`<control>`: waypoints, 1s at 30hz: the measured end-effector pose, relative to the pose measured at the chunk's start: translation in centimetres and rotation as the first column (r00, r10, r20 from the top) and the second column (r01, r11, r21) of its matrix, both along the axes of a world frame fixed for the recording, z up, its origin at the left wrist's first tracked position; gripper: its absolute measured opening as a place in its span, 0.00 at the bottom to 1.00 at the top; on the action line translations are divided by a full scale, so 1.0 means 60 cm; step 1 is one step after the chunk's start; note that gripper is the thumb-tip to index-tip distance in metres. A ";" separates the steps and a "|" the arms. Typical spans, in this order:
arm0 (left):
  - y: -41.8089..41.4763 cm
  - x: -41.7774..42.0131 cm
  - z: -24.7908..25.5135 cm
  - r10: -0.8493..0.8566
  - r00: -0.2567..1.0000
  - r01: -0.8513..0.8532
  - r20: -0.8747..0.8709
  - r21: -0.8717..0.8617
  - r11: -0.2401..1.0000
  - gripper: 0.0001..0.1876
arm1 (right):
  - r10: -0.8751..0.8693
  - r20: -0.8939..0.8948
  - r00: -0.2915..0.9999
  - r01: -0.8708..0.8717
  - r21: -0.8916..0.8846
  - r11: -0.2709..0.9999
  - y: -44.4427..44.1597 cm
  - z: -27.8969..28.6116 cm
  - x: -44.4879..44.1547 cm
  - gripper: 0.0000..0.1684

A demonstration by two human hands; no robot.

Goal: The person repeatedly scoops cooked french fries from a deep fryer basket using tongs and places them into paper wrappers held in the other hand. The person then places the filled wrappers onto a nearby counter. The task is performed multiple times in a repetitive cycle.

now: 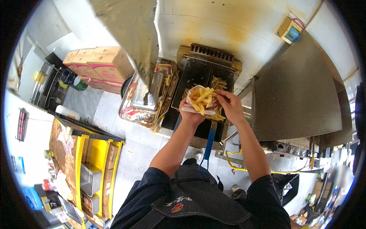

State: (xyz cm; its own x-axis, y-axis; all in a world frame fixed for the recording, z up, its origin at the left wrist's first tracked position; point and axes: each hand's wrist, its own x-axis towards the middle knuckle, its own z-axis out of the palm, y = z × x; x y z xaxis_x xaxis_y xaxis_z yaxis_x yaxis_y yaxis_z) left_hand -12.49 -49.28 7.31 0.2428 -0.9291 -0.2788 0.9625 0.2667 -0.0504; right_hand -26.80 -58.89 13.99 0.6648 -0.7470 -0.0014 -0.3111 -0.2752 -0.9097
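Observation:
My left hand [192, 115] holds a paper carton [197, 109] filled with French fries [202, 98], along with what looks like a stack of folded cartons against its near side. At the carton's right edge, my right hand [231, 106] pinches fries between thumb and fingers. Below both hands is a deep fryer [197, 70] with dark wells. More fries [219, 83] lie in a fryer basket at its right side, partly hidden by the carton and my hand. The basket's blue-coated handle [210, 140] points back towards my body.
Left of the fryer stands a greasy tray [123, 110] with a metal container [155, 94] on it. A large metal panel [294, 94] rises at the right. Cardboard boxes [104, 61] are stacked at the upper left; a yellow-framed shelf [78, 169] stands at the lower left.

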 end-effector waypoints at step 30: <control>0.965 0.094 -0.137 0.485 0.874 -0.484 -0.034 0.021 0.875 0.35 | 0.846 -0.146 0.513 -0.840 -0.290 0.459 0.854 0.017 0.291 0.10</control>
State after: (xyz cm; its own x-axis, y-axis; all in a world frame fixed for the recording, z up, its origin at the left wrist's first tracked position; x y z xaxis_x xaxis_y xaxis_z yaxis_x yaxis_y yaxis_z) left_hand -6.83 8.62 -0.93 0.6508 -0.6947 -0.3064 0.7102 0.6997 -0.0780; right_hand -9.36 -7.65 15.01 0.9686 0.2189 0.1182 0.2335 -0.6366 -0.7350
